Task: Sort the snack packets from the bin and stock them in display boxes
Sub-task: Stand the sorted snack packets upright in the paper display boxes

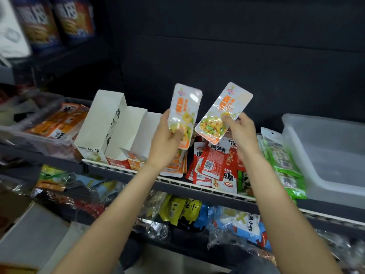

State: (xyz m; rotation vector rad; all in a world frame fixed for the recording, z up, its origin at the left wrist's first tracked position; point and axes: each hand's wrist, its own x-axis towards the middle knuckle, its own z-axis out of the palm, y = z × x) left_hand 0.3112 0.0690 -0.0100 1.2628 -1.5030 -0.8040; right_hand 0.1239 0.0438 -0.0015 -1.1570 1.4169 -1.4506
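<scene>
Head view: left hand (167,135) and right hand (240,128) each grip 1 matching packet (184,113), raised for comparison. White display boxes (118,131) wait alongside.

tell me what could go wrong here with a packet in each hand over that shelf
1. The right hand only pinches its white-and-orange packet near the lower end, so the packet could slip into the red packets below and mix the sorts.
2. The left hand grips a matching packet above the orange pile at the shelf edge; a nudge might push that pile off.
3. The white display boxes stand tilted and could tip when loaded.
</scene>
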